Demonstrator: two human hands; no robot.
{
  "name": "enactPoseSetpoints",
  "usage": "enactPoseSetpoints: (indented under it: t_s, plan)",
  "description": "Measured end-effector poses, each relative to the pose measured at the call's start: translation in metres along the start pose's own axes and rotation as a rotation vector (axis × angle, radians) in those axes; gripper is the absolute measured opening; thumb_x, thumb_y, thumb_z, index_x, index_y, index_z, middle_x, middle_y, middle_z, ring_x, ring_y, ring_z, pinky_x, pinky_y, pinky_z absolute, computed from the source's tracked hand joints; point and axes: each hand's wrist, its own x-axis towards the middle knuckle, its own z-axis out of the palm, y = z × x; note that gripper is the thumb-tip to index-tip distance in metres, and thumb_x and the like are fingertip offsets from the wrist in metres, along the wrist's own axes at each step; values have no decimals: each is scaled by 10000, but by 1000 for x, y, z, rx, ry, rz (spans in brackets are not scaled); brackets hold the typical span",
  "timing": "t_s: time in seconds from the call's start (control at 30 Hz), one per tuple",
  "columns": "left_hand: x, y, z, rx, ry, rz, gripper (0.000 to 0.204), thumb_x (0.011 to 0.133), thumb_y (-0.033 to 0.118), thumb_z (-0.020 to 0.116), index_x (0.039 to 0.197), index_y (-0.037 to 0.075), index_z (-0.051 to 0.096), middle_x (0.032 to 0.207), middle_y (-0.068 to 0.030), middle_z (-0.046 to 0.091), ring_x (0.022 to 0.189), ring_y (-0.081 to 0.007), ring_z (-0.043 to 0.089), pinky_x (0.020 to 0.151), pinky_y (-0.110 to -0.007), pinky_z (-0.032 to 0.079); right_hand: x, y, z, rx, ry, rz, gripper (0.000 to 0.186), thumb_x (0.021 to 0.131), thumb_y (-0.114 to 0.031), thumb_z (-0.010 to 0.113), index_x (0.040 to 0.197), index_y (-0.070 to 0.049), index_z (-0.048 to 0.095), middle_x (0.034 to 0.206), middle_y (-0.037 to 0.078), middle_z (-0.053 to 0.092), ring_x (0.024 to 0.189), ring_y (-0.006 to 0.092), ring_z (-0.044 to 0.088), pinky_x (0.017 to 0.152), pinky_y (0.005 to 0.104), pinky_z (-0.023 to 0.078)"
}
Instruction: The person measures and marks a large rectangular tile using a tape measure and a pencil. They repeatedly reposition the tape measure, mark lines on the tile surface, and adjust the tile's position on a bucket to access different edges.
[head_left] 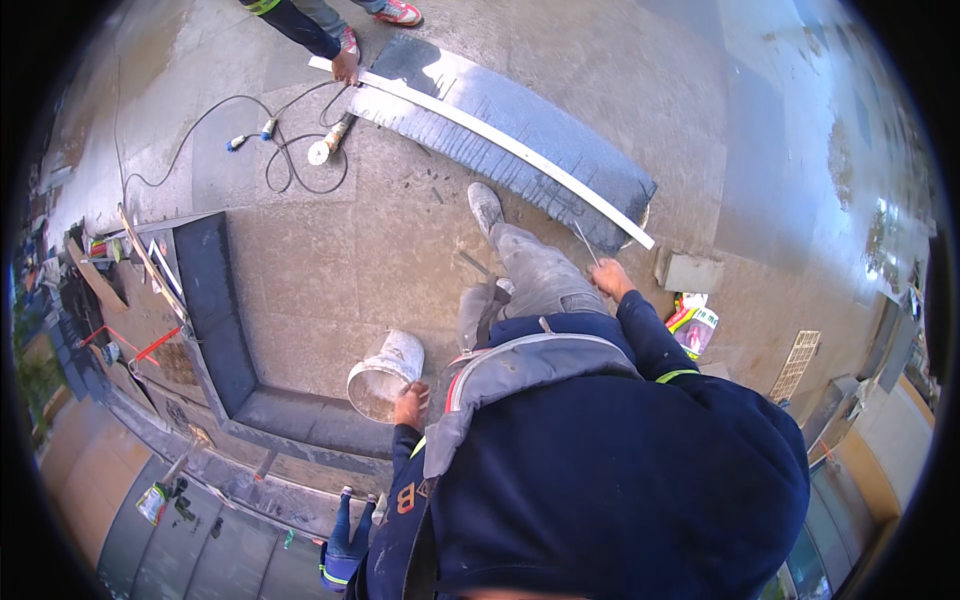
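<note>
My left hand (410, 404) is closed at the rim of a tilted white bucket (403, 352), smeared inside with pale residue. In my right hand (611, 279) is a thin, pointed metal-looking tool (586, 243); its exact kind is too small to make out. Its tip reaches the near right end of a dark grey stone slab (540, 120). Along the slab lies a long white straightedge (500, 138), sticking out past both ends. A co-worker's hand (346, 69) presses on the straightedge's far left end.
Left of the slab lies a white-headed power tool (320, 152) with a looping black cable (283, 150). A stone block (692, 272) and a colourful bag (692, 328) sit at right. Dark stone edging (212, 300) borders the left. Another person (345, 545) is at lower left.
</note>
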Motion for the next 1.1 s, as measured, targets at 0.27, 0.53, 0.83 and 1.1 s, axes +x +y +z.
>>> enactPoseSetpoints:
  t_s: [0.27,0.53,0.83,1.1]
  plan:
    - [-11,155,17,-138,-23,129,589,1045,401,660,1522,65,579,1355,-108,710,1078,-223,740,908,-417,537,24,-196,-42,283,137,-215,239,955,-286,726,998,-51,719,755,40,714,531,138,584,447,334,459]
    - [13,211,-23,-172,217,101,439,895,-30,688,1334,-47,688,926,-101,742,758,-206,744,619,-282,584,38,-279,0,64,-64,-190,424,1079,-430,612,1116,-38,769,791,74,767,478,138,546,449,321,435]
    - [97,209,-116,-302,132,176,362,1018,184,712,1346,30,716,1106,-109,787,793,-179,735,702,-298,579,54,-368,57,-137,-13,-177,345,963,-298,643,880,28,719,698,117,702,465,215,599,441,399,476]
    - [191,244,-311,-286,-24,36,358,979,162,657,1311,41,713,1082,-89,779,941,-204,746,827,-366,587,11,-545,178,14,72,-251,357,988,-334,628,1047,-1,741,795,93,736,560,193,626,469,372,491]
